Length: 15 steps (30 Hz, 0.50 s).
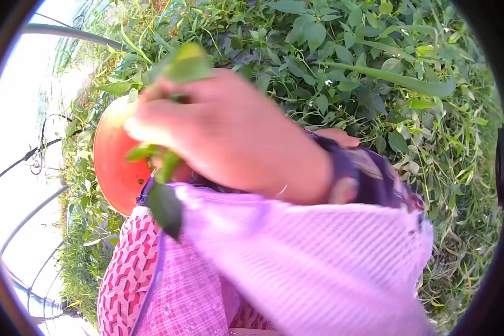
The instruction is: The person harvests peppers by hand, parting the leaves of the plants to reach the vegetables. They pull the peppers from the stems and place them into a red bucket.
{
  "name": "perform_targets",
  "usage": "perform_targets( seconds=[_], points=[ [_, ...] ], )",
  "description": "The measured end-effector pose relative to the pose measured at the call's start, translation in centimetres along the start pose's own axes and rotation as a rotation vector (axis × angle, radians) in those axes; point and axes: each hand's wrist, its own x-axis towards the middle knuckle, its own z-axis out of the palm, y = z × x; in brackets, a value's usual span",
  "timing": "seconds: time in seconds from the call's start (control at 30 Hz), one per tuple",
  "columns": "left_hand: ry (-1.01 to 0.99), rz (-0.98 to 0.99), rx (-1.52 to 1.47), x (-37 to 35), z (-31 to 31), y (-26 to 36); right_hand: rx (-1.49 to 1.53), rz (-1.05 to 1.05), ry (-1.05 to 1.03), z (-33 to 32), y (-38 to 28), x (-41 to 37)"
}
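Observation:
My right hand reaches across the view from the lower right, blurred by motion. Its fingers are closed on green leaves, which stick out above and below the fist. Behind the right wrist, a small part of my left hand shows beside the plants; most of its fingers are hidden, and whatever it may hold cannot be made out. An orange-red bowl lies just beyond the right fingers, partly covered by the hand, with small dark specks inside.
Dense green plants fill the top and right. A long blade-like leaf arches at upper right. Curved frame poles and dark cords stand at the bright left edge. Pink patterned clothing covers the lap below.

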Motion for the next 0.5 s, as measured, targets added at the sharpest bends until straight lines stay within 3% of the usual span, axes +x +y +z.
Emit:
perform_targets(
  seconds=[0.03,0.07,0.13,0.23,0.27,0.3,0.33,0.43,0.47,0.5],
  points=[
    [-0.078,0.049,0.23,-0.2,-0.6,0.5,0.037,-0.218,0.062,3.6,1.1,2.7],
    [-0.092,0.087,0.217,-0.2,-1.0,0.6,-0.003,-0.065,-0.214,5.1,-0.6,4.7],
    [-0.187,0.208,0.243,0.7,-2.3,0.2,0.293,0.62,-0.09,8.7,-2.0,5.5],
    [-0.299,0.104,0.182,0.8,-2.7,0.5,0.175,0.285,-0.001,4.9,0.6,0.8],
    [-0.234,-0.153,-0.578,0.0,-2.1,-0.2,-0.002,0.373,-0.1,2.0,0.7,-0.9],
    [-0.181,-0.446,-1.33,-0.7,-1.5,-0.7,0.001,0.374,0.059,-0.5,0.9,-3.5],
    [-0.225,-0.413,-1.364,-0.5,-1.6,-0.6,-0.012,0.365,0.219,-2.7,1.6,-6.1],
    [-0.318,-0.204,-0.402,0.8,-4.3,0.3,-0.253,0.589,0.465,-9.5,2.4,-15.3],
    [-0.317,-0.133,-0.074,1.4,-5.0,0.8,-0.183,0.698,0.575,-11.4,2.6,-18.7],
    [-0.173,-0.083,-0.021,1.8,-5.2,1.4,-0.063,0.781,0.762,-13.0,2.9,-21.7]
  ],
)
